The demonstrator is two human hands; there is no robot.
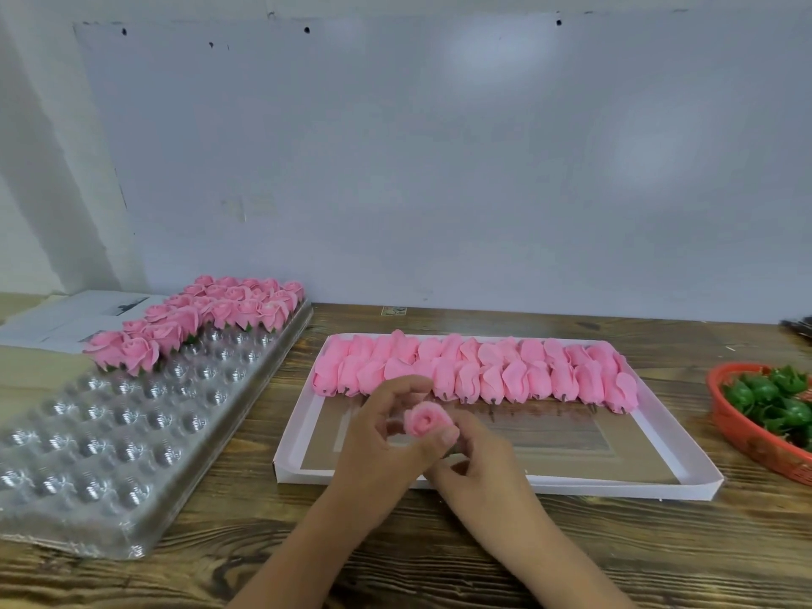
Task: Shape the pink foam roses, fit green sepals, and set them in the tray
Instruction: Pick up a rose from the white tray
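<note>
A pink foam rose (427, 421) is held between both hands over the front of the shallow pink-rimmed box (571, 483). My left hand (382, 437) grips it from the left, thumb against its side. My right hand (476, 459) holds it from below and the right. Two rows of unshaped pink rose buds (483, 373) lie across the far part of that box. The clear plastic cell tray (114, 437) lies at the left, with finished roses with green sepals (197, 318) filling its far end. Green sepals (777, 404) fill a red basket (747, 437) at the right edge.
Everything rests on a wooden table (439, 560) against a pale wall. Papers (74, 318) lie behind the clear tray at the far left. A dark object (799, 325) pokes in at the right edge behind the basket.
</note>
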